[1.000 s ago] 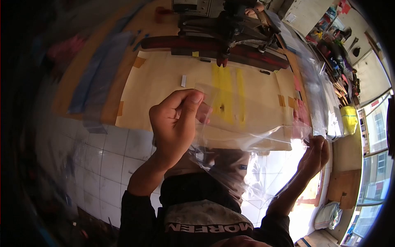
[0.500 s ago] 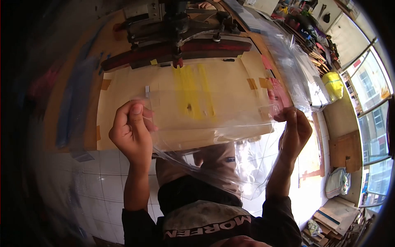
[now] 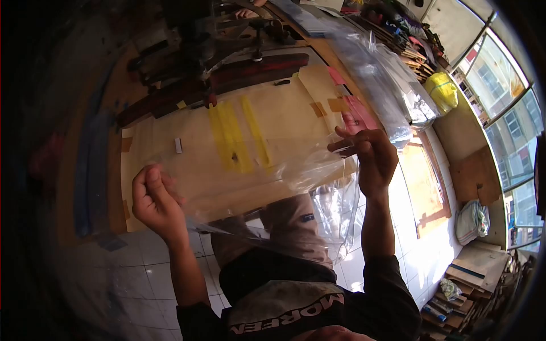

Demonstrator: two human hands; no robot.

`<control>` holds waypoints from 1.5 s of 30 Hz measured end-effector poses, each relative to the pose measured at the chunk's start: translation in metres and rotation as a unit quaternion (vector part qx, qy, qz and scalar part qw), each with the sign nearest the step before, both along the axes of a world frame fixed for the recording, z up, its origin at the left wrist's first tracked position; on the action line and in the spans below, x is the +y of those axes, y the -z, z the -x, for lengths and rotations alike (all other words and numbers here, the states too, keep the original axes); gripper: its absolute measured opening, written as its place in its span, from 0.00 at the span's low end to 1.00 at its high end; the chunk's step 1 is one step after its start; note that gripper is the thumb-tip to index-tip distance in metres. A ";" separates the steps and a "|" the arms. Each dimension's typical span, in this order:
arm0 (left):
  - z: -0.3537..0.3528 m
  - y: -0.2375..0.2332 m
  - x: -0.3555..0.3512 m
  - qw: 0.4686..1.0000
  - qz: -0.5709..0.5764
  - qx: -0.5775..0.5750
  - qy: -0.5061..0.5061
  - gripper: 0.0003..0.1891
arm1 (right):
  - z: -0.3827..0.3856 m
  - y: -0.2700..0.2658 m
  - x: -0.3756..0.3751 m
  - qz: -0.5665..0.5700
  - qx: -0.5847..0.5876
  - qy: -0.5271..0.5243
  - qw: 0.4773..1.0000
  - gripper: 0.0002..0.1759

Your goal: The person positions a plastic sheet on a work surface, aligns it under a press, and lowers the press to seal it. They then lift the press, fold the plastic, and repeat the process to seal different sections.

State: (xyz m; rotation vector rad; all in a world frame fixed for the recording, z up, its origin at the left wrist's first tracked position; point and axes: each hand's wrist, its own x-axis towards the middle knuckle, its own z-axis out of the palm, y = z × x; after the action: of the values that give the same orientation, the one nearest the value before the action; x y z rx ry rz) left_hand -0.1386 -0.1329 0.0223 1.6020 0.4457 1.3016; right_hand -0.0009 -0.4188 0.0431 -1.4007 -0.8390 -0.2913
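A clear plastic sheet (image 3: 296, 176) spans between my two hands and hangs over the table's near edge. My left hand (image 3: 159, 199) is closed on its left side, fingertips pinched. At the sheet's right side my right hand (image 3: 372, 159) grips it between thumb and fingers. Beneath lies a tan paper-covered board (image 3: 170, 193) with yellow tape strips (image 3: 230, 136), brown tape pieces and a small white piece (image 3: 178, 145). Across the board's far side runs a long dark red bar (image 3: 256, 71) on a machine.
Clear plastic (image 3: 392, 79) is piled along the table's right side. A yellow bag (image 3: 441, 92) sits beyond it. Wooden boards (image 3: 478, 267) and a white sack (image 3: 472, 221) stand at the lower right. Part of another person's hand (image 3: 245, 12) shows at the top.
The view has turned and shifted. My right hand has moved a little left over the board's right edge, and my left hand is lower. The plastic between them is more crumpled.
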 end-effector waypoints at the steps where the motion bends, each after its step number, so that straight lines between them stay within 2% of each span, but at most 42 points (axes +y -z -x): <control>1: 0.001 0.000 0.001 1.000 0.000 0.000 0.001 0.11 | -0.005 -0.002 -0.003 0.000 0.000 0.001 1.000 0.10; 3: 0.003 0.001 0.002 1.000 0.002 0.001 0.007 0.11 | -0.013 -0.006 -0.009 0.092 -0.136 0.008 0.986 0.09; 7: 0.005 0.000 0.001 1.000 0.003 -0.005 0.018 0.11 | -0.009 -0.009 -0.005 0.043 -0.160 -0.044 0.985 0.09; 9: 0.007 -0.005 -0.002 1.000 0.000 -0.002 -0.004 0.11 | 0.004 -0.012 -0.002 -0.003 -0.015 -0.052 0.999 0.09; 13: 0.008 -0.006 -0.003 0.999 -0.023 -0.010 -0.027 0.10 | 0.009 -0.021 -0.002 0.053 -0.025 0.009 0.998 0.09; 15: 0.007 -0.006 -0.003 0.999 -0.029 -0.022 -0.023 0.10 | 0.015 -0.025 0.002 0.049 0.076 0.009 0.996 0.09; 21: 0.008 -0.010 -0.006 1.000 -0.014 -0.011 -0.003 0.10 | 0.020 -0.026 0.007 0.016 0.158 0.068 0.985 0.09; 34: 0.007 -0.006 -0.009 0.999 0.027 0.022 0.016 0.11 | 0.016 -0.016 0.017 0.023 0.159 0.131 0.978 0.08; 37: 0.007 -0.006 -0.011 0.998 0.048 0.031 0.023 0.10 | 0.017 -0.017 0.019 0.028 0.205 0.133 0.969 0.09; 40: 0.006 -0.006 -0.011 0.997 0.052 0.053 0.005 0.10 | 0.011 -0.013 0.019 0.055 0.173 0.127 0.975 0.09; 45: 0.006 -0.005 -0.008 0.998 0.052 0.031 0.011 0.09 | 0.011 -0.011 0.023 0.026 0.153 0.126 0.980 0.08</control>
State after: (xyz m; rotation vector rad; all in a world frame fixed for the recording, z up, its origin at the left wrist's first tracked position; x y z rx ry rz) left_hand -0.1443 -0.1410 0.0269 1.5583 0.5240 1.1948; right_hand -0.0122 -0.3955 0.0542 -1.5553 -0.4186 -0.2396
